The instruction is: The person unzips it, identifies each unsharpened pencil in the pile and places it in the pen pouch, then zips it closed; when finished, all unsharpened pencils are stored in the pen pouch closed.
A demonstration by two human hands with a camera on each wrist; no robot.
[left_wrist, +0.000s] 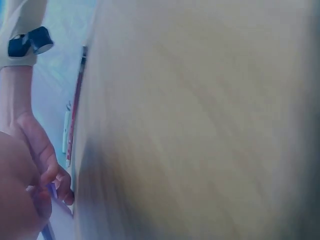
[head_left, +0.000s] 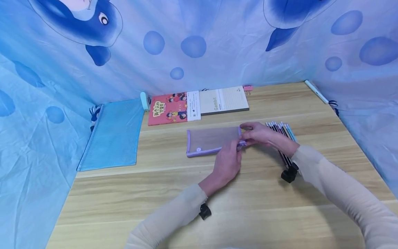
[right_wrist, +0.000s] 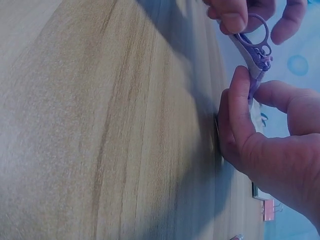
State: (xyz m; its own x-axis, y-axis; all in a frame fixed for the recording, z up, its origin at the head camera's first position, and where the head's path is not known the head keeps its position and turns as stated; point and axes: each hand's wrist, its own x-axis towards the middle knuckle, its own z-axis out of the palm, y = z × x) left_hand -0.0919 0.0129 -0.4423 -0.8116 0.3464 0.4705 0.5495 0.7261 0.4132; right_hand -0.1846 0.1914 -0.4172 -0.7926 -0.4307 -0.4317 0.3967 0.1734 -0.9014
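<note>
A mesh pencil pouch [head_left: 211,139] with purple trim lies flat in the middle of the wooden table [head_left: 248,207]. My right hand [head_left: 246,135] pinches the pouch's right end [right_wrist: 252,82] between thumb and fingers. My left hand [head_left: 238,145] comes in from below and pinches the purple ring-shaped zipper pull [right_wrist: 256,42] at that same corner. A row of several pencils [head_left: 281,133] lies just right of the pouch, partly hidden under my right wrist. The left wrist view is blurred; it shows both hands at its left edge.
At the table's back edge lie a red picture book [head_left: 169,109] and a beige notebook [head_left: 224,100], with a pink clip [head_left: 247,89] behind. A blue mesh zip bag [head_left: 113,135] covers the left edge. Blue dolphin cloth [head_left: 199,45] walls the table in.
</note>
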